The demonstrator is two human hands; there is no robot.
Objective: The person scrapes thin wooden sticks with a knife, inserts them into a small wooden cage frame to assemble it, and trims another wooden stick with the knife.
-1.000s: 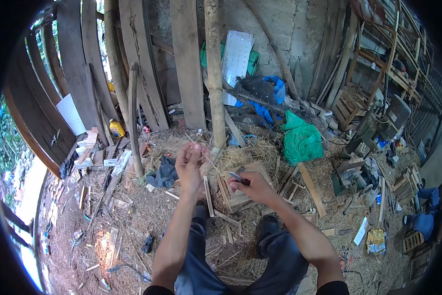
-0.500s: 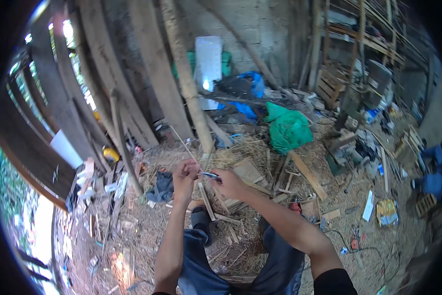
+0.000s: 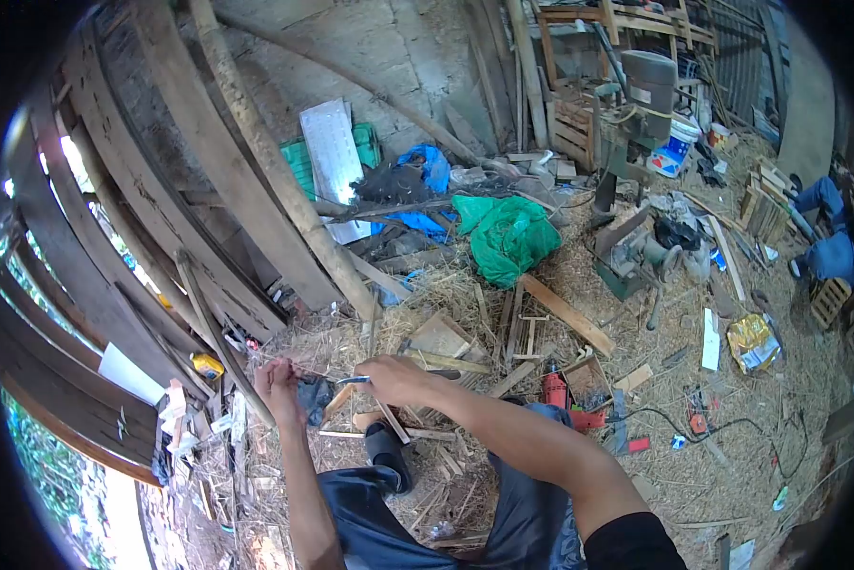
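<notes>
My right hand (image 3: 396,380) is closed around a knife (image 3: 354,380), its blade pointing left toward my other hand and the dark handle end showing behind my fist. My left hand (image 3: 279,388) is closed, held up to the left of the blade and apart from it. A thin stick showed in its fingers a moment before; now only a faint thin line shows near the fingertips. Below the hands, a dark cloth or bag (image 3: 315,399) and pieces of wood lie on the ground by my sandalled foot (image 3: 386,456).
A green sack (image 3: 508,237) lies ahead, beside a wooden plank (image 3: 567,315). A red power tool (image 3: 555,388) and a cord lie to the right. Leaning boards (image 3: 246,161) line the left. Another person's blue-clad legs (image 3: 823,252) show at far right.
My hands have moved apart, the left one going left and down, the knife hand slightly left and down. The view has turned to the right.
</notes>
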